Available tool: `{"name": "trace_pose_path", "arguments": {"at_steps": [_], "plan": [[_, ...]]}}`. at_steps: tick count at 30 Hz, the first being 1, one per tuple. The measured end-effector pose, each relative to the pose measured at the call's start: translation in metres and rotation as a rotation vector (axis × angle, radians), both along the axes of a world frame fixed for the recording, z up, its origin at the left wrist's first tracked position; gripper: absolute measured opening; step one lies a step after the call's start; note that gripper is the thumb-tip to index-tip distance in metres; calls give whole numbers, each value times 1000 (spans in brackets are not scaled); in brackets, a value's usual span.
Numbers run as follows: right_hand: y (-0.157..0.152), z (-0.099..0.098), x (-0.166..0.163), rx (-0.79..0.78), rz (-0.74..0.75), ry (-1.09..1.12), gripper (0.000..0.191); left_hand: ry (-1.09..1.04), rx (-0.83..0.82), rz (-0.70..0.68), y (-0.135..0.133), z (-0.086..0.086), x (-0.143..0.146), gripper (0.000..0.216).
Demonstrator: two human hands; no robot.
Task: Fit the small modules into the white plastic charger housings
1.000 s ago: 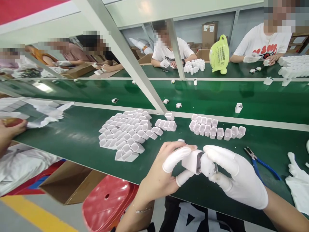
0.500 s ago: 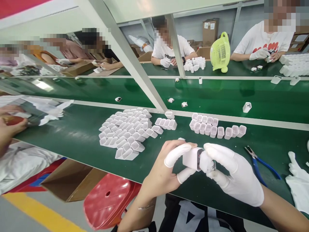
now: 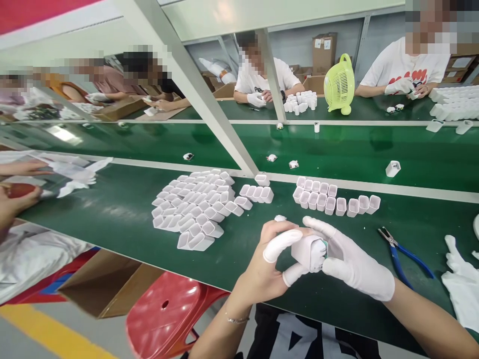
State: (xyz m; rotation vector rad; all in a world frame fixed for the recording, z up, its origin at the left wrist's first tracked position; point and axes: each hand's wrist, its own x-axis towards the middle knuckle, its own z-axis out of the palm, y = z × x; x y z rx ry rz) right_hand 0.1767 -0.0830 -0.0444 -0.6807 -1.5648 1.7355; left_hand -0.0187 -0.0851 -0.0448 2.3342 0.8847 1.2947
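My left hand (image 3: 258, 267), with white cots on the thumb and a finger, pinches a small white plastic housing (image 3: 301, 251) that lies sideways, its mouth facing right. A white inner part (image 3: 318, 253) with a green edge sits partly inside that mouth. My right hand (image 3: 359, 264), in a white glove, closes around the inner part, thumb below and fingers above; the fingertips reach over the housing's top. Behind my hands, rows of empty white housings (image 3: 321, 201) stand mouth up. A small white piece (image 3: 280, 218) lies just beyond my left hand, partly hidden.
A large cluster of housings (image 3: 194, 204) stands left on the green bench. Blue-handled pliers (image 3: 402, 254) and a white glove (image 3: 462, 284) lie right. A conveyor belt (image 3: 344, 154) carries several small parts. A slanted post (image 3: 209, 99) rises ahead; a red stool (image 3: 164, 314) stands below left.
The inner part has gone deeper into the housing, and my right hand has moved left against it. Parts on the belt have shifted right.
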Motion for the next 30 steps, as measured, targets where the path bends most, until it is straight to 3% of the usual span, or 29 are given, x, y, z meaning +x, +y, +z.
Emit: {"name": "trace_pose_path", "arguments": {"at_steps": [2, 5, 10, 14, 22, 30], "plan": [[1, -5, -5, -91, -41, 22, 66, 53, 19, -5, 1, -4, 2, 49], [3, -11, -6, -108, -90, 8, 54, 60, -1, -19, 4, -10, 2, 51], [8, -9, 3, -41, -51, 65, 54, -90, -142, -62, 5, -17, 0, 56], [6, -4, 4, -117, -41, 83, 58, -83, -172, -86, 4, -20, 2, 61], [1, 0, -4, -97, -70, 30, 49, 17, -81, -99, 6, -24, 8, 58], [-3, 4, -13, 8, -311, -176, 32, 215, 31, -115, 12, -20, 16, 44]]}}
